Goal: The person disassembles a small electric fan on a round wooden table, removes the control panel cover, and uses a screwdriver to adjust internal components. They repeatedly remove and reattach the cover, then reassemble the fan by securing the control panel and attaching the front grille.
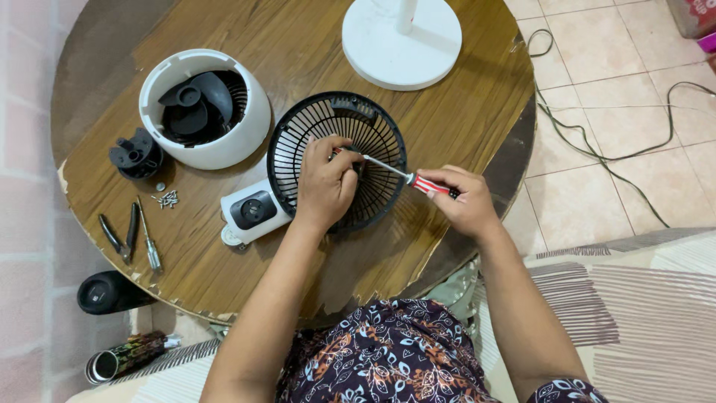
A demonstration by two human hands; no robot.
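Observation:
A round black fan grille [337, 160] lies on the brown wooden table [298, 45], attached to a white motor housing [254, 211] with a black knob. My left hand [326, 183] rests on the grille's centre, fingers curled, steadying it. My right hand [455, 200] grips a red-and-white-handled screwdriver [418, 182] whose metal shaft points left into the grille's hub, next to my left fingers.
A white fan shroud with black blades [205, 107] sits at the back left, beside a small black part [136, 155]. Loose screws [168, 198], pliers [119, 237] and a second screwdriver [149, 242] lie left. A white round base [401, 41] stands at the back. Cables [604, 149] run across the tiled floor.

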